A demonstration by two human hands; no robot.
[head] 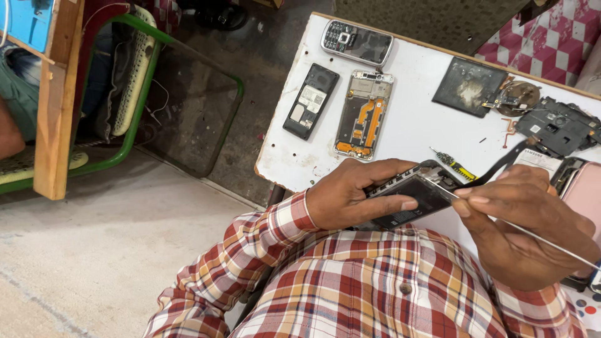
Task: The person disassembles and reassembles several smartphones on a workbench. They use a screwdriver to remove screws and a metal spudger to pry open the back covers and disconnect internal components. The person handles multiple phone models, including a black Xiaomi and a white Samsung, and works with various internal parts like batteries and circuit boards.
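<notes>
Opened phone (410, 197) sits in left hand (350, 197) over counter (413, 119) edge, grip closed round its frame, back already off, battery exposed. Right hand (523, 228) pinches thin metal tool (538, 238), tip at phone's top edge w/ a black flex strip (501, 166) near it. Looks mid-teardown: cover removed, internals not yet out. Further up counter: stripped orange-flex phone (363, 114), keypad phone (357, 42), black backless phone (310, 101), loose parts.
</notes>
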